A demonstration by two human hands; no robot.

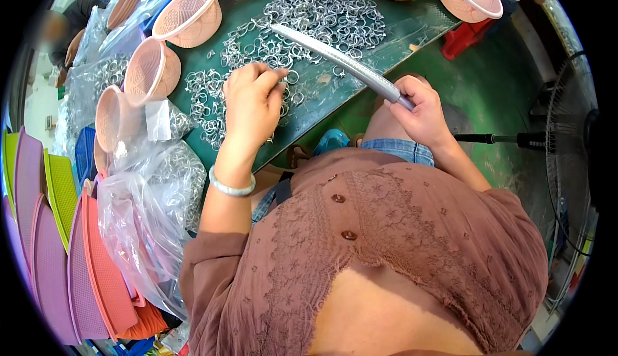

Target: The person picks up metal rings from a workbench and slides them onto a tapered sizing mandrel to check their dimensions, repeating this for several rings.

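Note:
My right hand (421,112) grips the grey handle end of a ring mandrel (341,62), a long tapered silver rod with fine marks along it. Its thin tip points up and left over a spread of loose silver rings (322,18) on the green tabletop (328,93). Among the nearer rings, my left hand (250,108) rests with curled fingers, thumb close to the index finger. Whatever those fingers hold, if anything, is hidden. A pale bangle (232,189) circles my left wrist.
Pink plastic baskets (188,16) line the table's left and far sides. Clear bags of rings (174,172) lie at the left, beside stacked purple, green and coral baskets (106,272). A red stool (465,39) and a black fan (566,127) stand at the right. Another person (80,18) sits far left.

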